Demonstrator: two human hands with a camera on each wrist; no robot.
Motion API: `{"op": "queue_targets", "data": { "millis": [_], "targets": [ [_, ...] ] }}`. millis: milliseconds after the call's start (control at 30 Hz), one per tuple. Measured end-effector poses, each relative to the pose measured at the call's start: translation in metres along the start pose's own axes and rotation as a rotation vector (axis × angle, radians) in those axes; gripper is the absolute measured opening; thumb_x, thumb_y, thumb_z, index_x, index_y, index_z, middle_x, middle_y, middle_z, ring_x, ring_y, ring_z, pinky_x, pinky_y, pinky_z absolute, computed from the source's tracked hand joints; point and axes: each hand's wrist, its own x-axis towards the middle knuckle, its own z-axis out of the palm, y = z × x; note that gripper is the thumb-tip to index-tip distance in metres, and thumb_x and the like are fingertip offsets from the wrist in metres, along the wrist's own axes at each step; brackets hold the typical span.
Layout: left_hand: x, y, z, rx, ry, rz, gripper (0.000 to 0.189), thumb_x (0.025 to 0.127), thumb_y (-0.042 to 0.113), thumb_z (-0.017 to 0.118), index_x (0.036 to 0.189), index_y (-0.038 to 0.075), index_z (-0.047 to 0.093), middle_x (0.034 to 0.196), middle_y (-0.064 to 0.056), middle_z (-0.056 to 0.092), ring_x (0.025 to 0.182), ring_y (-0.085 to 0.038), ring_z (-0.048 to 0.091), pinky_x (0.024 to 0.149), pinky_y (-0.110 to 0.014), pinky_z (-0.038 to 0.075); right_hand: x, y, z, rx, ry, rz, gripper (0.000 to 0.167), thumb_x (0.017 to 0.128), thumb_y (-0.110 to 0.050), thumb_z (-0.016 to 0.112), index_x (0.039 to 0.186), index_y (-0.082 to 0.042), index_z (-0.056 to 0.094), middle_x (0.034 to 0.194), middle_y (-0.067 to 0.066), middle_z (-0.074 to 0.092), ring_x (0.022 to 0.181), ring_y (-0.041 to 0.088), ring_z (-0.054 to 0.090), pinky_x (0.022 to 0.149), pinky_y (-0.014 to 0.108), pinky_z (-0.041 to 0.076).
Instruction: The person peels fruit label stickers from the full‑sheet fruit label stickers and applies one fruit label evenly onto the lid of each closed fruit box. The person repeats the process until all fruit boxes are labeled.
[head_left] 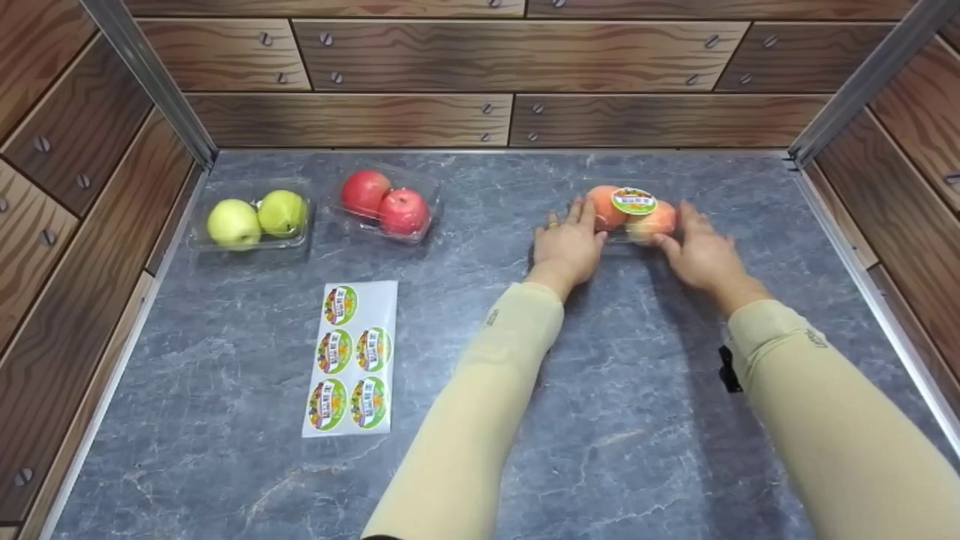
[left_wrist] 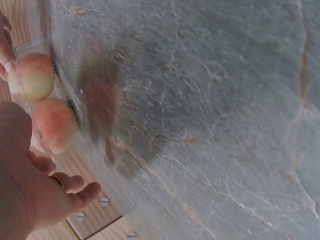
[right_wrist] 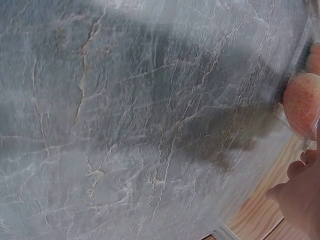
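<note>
A clear plastic box holds two round, orange-red fruits with yellowish patches that look like peaches. An oval green-rimmed label lies on its lid. At the box's left side is my left hand, fingers fairly straight along the wall and thumb by the front corner; its ringed finger and little finger stand away from the box in the left wrist view. My right hand touches the right side, its thumb at the front corner. In the right wrist view, a peach shows above the right fingers.
Left of the hands lies a white sheet bearing several matching labels. Behind it stand a clear box of two red apples and another of two yellow-green fruits. Wood-patterned panels wall in the grey marbled table.
</note>
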Motion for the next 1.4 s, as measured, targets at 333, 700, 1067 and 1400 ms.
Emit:
{"op": "queue_targets", "data": {
  "millis": [333, 700, 1067, 1400],
  "targets": [
    [-0.017, -0.034, -0.018, 0.02, 0.069, 0.069, 0.075, 0.111, 0.057, 0.037, 0.173, 0.025, 0.008, 0.177, -0.002, 0.019, 0.159, -0.035, 0.028, 0.125, -0.056, 0.028, -0.007, -0.013, -0.002, 0.001, 0.104, -0.004, 0.089, 0.111, -0.049, 0.041, 0.165, 0.008, 0.001, 0.168, 0.039, 0.008, 0.156, 0.057, 0.008, 0.119, 0.079, 0.002],
    [-0.044, -0.136, -0.075, 0.081, 0.164, 0.026, 0.078, 0.111, 0.059, 0.035, 0.172, 0.018, 0.009, 0.176, -0.006, 0.019, 0.16, -0.036, 0.024, 0.127, -0.056, 0.024, -0.001, -0.066, 0.0, 0.005, 0.226, -0.068, 0.093, 0.108, -0.057, 0.046, 0.168, 0.002, 0.007, 0.173, 0.028, 0.006, 0.16, 0.046, 0.005, 0.125, 0.067, -0.005],
    [-0.078, -0.246, -0.113, 0.055, 0.212, -0.104, 0.08, 0.109, 0.056, 0.041, 0.171, 0.011, 0.017, 0.173, -0.015, 0.027, 0.158, -0.041, 0.027, 0.125, -0.059, 0.025, 0.013, -0.143, 0.027, 0.002, 0.221, -0.183, 0.092, 0.107, -0.056, 0.049, 0.168, 0.003, 0.012, 0.174, 0.026, 0.011, 0.161, 0.043, 0.009, 0.128, 0.061, -0.001],
    [-0.096, -0.305, -0.116, 0.063, 0.18, -0.166, 0.083, 0.108, 0.06, 0.041, 0.169, 0.006, 0.023, 0.172, -0.019, 0.026, 0.157, -0.044, 0.028, 0.124, -0.064, 0.025, 0.022, -0.215, 0.064, -0.02, 0.128, -0.251, 0.092, 0.107, -0.06, 0.049, 0.169, -0.001, 0.013, 0.175, 0.019, 0.011, 0.162, 0.037, 0.008, 0.128, 0.059, -0.001]
  ]
}}
